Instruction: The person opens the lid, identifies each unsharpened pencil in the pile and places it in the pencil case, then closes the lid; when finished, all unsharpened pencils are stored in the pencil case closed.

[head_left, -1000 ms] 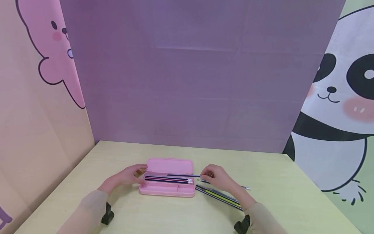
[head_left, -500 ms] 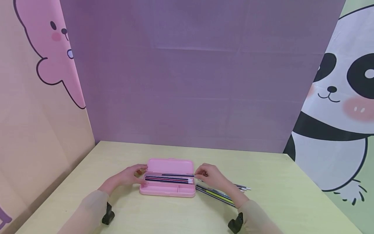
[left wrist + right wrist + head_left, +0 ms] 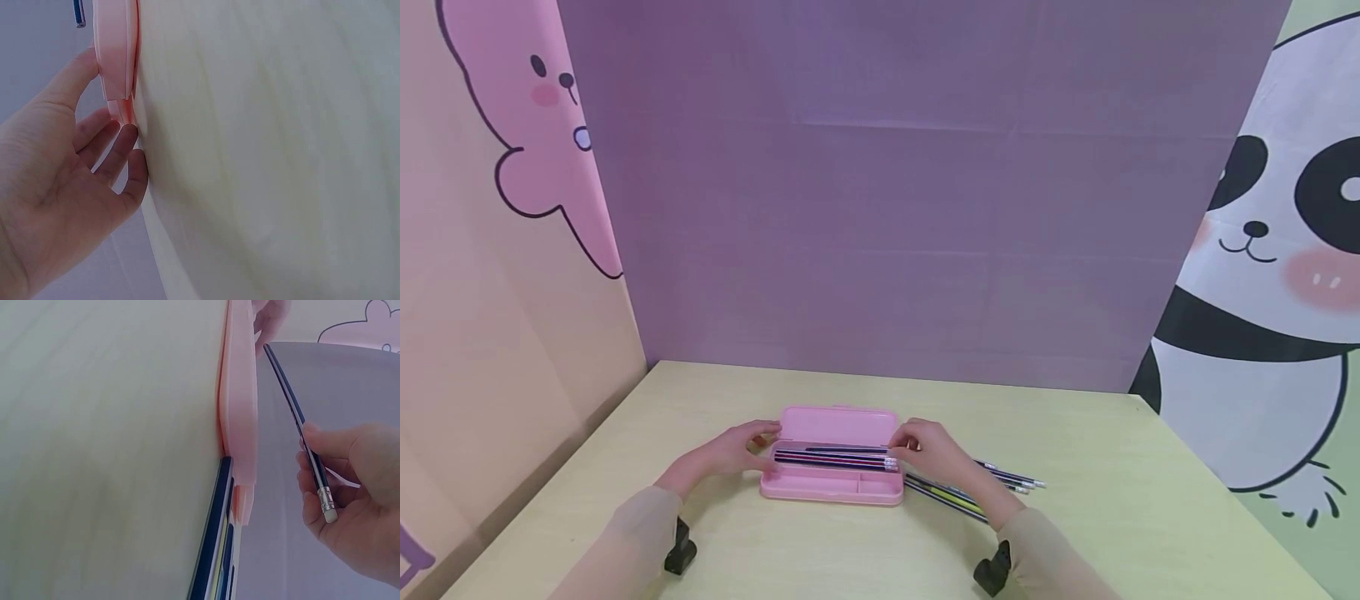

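Observation:
In the head view an unfolded pink pencil case (image 3: 820,488) lies on the table, with several striped pencils (image 3: 835,461) along its rear part. My right hand (image 3: 928,447) pinches a dark striped pencil (image 3: 292,397) near its eraser end, above the case's right side. The right wrist view shows its white eraser and metal band by the palm. At the case's left end rests my left hand (image 3: 733,450). Its thumb (image 3: 81,72) touches the case wall, and the loosely bent fingers are by the lid's end in the left wrist view.
Several more pencils, dark-striped (image 3: 1011,477) and yellow-green (image 3: 951,497), lie on the table (image 3: 820,550) right of the case, partly hidden under the right forearm. A purple sheet (image 3: 880,208) stands behind the table. Each wrist carries a small black camera (image 3: 681,550).
My right hand has moved left with the pencil, bringing it over the pencils in the case. More of the loose pencils' eraser ends show behind the forearm. The left hand stays at the case.

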A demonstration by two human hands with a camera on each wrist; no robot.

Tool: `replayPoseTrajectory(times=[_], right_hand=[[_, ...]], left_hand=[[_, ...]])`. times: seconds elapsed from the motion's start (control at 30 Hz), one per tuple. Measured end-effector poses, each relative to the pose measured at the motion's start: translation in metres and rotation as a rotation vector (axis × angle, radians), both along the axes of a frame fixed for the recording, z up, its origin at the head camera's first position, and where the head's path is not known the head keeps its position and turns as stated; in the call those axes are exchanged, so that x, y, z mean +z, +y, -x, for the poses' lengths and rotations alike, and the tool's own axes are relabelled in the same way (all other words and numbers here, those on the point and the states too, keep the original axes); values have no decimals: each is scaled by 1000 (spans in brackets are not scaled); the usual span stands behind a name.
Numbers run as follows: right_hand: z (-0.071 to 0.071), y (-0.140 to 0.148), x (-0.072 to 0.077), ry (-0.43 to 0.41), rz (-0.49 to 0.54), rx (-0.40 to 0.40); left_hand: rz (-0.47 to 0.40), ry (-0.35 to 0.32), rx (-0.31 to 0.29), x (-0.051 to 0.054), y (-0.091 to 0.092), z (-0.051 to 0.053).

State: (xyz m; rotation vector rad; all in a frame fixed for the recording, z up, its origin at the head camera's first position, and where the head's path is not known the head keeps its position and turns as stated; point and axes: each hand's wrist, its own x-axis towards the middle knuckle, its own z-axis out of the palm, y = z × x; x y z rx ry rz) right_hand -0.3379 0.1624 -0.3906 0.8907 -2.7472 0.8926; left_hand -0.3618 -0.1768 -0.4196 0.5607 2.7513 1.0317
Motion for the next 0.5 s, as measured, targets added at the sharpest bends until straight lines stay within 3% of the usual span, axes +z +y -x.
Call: replayPoseTrajectory(times=[0.5], right_hand=[[4,-19,-4,-39,-57,21]], left_hand=[[-11,1,2,-5,-3,4]])
